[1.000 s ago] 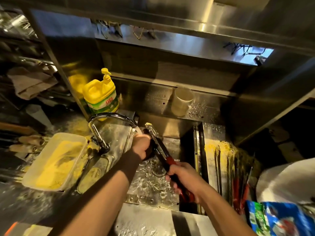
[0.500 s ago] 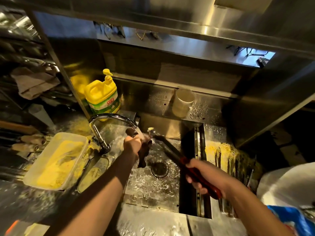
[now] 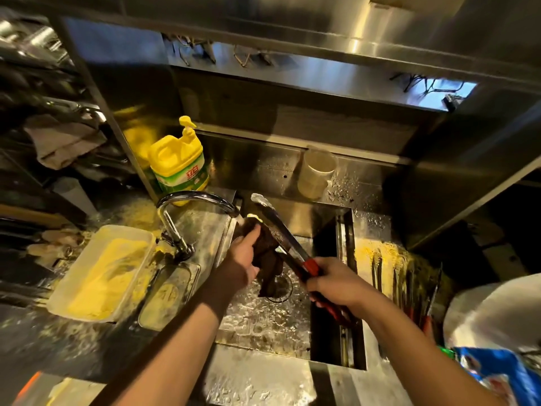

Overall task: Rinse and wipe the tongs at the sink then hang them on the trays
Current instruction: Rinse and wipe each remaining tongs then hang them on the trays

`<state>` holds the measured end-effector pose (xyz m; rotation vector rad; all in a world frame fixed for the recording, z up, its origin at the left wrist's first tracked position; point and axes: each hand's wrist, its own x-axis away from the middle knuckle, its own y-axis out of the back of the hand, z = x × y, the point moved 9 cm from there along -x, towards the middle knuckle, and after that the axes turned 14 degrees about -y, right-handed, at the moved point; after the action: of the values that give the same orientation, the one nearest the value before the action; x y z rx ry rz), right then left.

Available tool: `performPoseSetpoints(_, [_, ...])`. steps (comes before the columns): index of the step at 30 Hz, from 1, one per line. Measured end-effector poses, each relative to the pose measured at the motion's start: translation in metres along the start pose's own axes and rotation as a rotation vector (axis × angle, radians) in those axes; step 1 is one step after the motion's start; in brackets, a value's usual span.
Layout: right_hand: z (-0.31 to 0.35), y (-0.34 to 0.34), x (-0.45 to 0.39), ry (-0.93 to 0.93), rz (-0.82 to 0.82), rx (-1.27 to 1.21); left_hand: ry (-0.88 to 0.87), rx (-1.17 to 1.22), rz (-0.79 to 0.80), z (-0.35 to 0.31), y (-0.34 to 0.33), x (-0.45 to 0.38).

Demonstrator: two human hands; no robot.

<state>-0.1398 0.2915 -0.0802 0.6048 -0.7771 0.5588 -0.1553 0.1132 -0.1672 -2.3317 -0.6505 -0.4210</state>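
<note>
Your right-hand fingers (image 3: 336, 284) wrap the red handle of the long steel tongs (image 3: 281, 232), slanted above the wet steel sink (image 3: 263, 323), tips by the curved chrome faucet (image 3: 199, 200). Your left hand (image 3: 243, 260) bunches a limp dark cloth (image 3: 268, 259) against the tongs' shaft. Yellow crumbs dust the counter (image 3: 377, 253) beside the sink.

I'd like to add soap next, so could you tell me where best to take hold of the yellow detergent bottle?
Grip the detergent bottle by its moulded top handle, reaching from above and the front: it stands upright behind the faucet, against the metal upright on its left.
</note>
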Motion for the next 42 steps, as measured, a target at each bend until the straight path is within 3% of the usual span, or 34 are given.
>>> performPoseSetpoints(8, [-0.008,-0.011,0.001,-0.102,0.095,-0.175,-0.122,-0.307,-0.155,-0.034,0.006,-0.019])
performPoseSetpoints(12, [0.002,-0.008,-0.006,-0.097,-0.012,-0.188,-0.023,-0.344,-0.071,-0.008,-0.013,-0.010])
performPoseSetpoints(17, [0.000,-0.013,-0.002,-0.116,0.025,-0.198,-0.103,-0.299,-0.154,-0.028,-0.002,-0.023])
performPoseSetpoints(24, [0.002,-0.018,0.002,-0.113,0.020,-0.206,-0.018,-0.314,-0.145,-0.007,-0.004,-0.014])
performPoseSetpoints(30, [-0.022,0.020,0.021,-0.163,0.019,-0.029,-0.182,-0.407,-0.298,-0.039,0.021,-0.025])
performPoseSetpoints(32, [-0.022,0.036,0.024,-0.139,-0.060,0.012,-0.167,-0.429,-0.317,-0.034,0.033,-0.015])
performPoseSetpoints(34, [-0.013,0.052,0.023,-0.072,-0.238,0.141,-0.083,-0.421,-0.265,-0.013,0.037,-0.005])
performPoseSetpoints(38, [0.014,0.064,0.032,0.020,-0.698,0.689,-0.017,-0.442,-0.137,0.014,0.032,0.017])
performPoseSetpoints(42, [0.012,0.060,0.042,0.020,-0.830,0.801,-0.060,-0.578,-0.013,0.018,0.025,0.025])
